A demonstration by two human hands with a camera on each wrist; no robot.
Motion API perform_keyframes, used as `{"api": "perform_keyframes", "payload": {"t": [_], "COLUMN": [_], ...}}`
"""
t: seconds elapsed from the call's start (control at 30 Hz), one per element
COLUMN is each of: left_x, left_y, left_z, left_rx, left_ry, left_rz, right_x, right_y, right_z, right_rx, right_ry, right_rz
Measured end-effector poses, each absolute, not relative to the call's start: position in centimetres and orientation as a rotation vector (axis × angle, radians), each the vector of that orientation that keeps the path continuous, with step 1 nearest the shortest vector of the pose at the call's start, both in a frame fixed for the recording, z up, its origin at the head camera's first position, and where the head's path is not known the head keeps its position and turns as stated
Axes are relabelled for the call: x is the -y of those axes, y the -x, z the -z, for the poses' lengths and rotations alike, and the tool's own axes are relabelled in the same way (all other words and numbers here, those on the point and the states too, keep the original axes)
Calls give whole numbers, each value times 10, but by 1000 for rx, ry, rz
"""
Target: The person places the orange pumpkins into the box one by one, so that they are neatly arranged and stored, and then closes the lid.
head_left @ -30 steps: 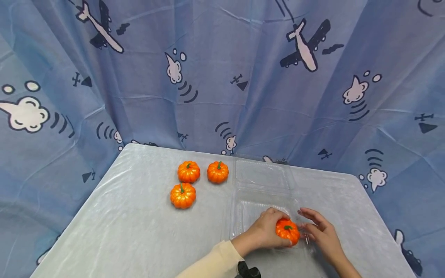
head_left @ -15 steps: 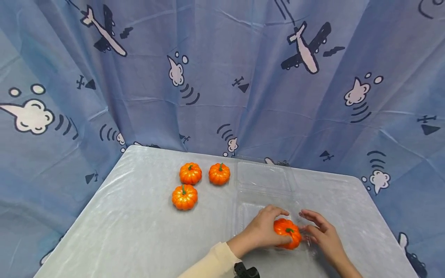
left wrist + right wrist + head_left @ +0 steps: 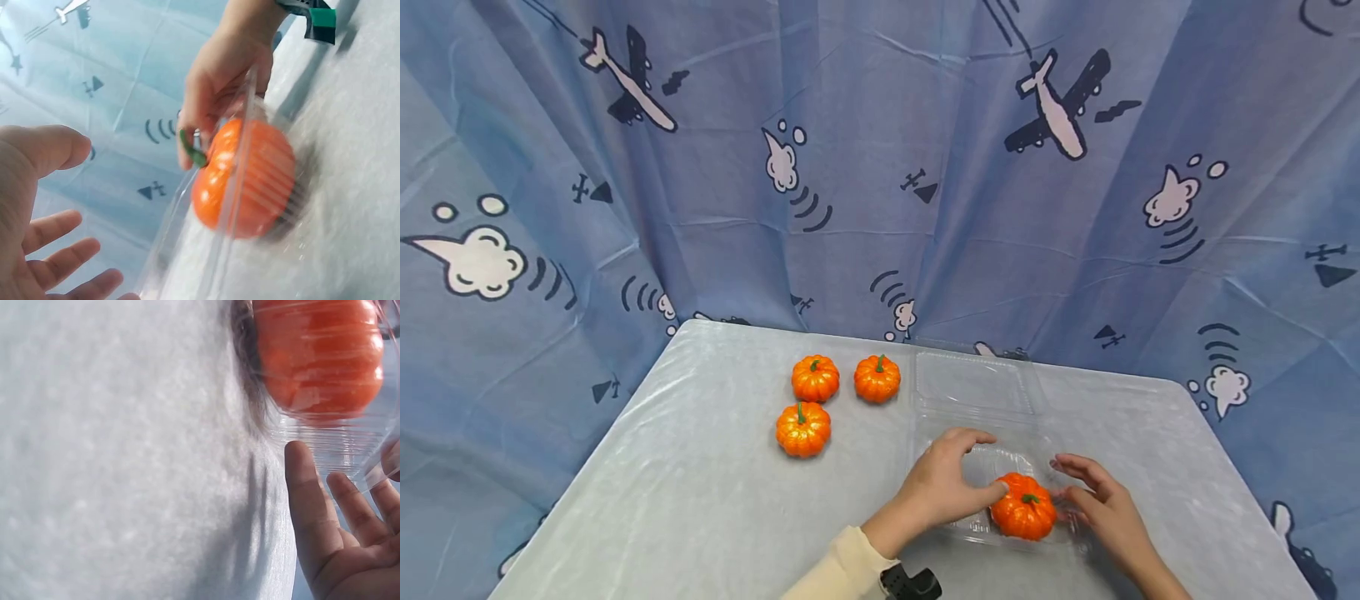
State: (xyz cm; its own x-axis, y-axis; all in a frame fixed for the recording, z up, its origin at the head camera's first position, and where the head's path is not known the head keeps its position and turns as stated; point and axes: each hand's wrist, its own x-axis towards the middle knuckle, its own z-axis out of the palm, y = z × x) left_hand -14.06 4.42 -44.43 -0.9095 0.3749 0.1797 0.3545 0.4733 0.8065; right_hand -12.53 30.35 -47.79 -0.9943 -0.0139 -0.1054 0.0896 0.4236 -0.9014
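Observation:
An orange toy pumpkin (image 3: 1024,508) with a green stem sits in the near right corner of the base of an open clear plastic clamshell box (image 3: 1000,461). My left hand (image 3: 943,487) hovers just left of the pumpkin, with fingers relaxed and spread, and holds nothing. In the left wrist view its palm (image 3: 31,206) faces the pumpkin (image 3: 250,181) across a gap. My right hand (image 3: 1097,504) rests its straight fingers against the box's right wall. The right wrist view shows those fingers (image 3: 337,537) beside the box wall (image 3: 337,450), with the pumpkin (image 3: 319,356) behind it.
Three more orange pumpkins stand on the pale table (image 3: 700,500) to the left of the box: two at the back (image 3: 816,378) (image 3: 877,377) and one nearer (image 3: 802,428). The box's lid (image 3: 973,382) lies open at the far side. A blue aeroplane-print cloth (image 3: 880,167) hangs behind.
My left hand has let go of the pumpkin, which now sits in the box, and drawn back to the left with fingers spread. My right hand stayed at the box's side.

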Motion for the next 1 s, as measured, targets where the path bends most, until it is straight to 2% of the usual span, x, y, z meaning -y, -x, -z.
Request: {"api": "perform_keyframes", "payload": {"t": [0.4,1.0], "left_x": [-4,40], "left_y": [144,145], "left_z": [440,432], "left_rx": [-2749,-2742], "left_ry": [-668,-496], "left_rz": [-1600,-1749], "right_x": [-303,-304], "right_y": [126,126], "right_z": [477,481], "right_rx": [-2542,-2543], "right_ry": [-60,-45], "right_rz": [1668,1677]}}
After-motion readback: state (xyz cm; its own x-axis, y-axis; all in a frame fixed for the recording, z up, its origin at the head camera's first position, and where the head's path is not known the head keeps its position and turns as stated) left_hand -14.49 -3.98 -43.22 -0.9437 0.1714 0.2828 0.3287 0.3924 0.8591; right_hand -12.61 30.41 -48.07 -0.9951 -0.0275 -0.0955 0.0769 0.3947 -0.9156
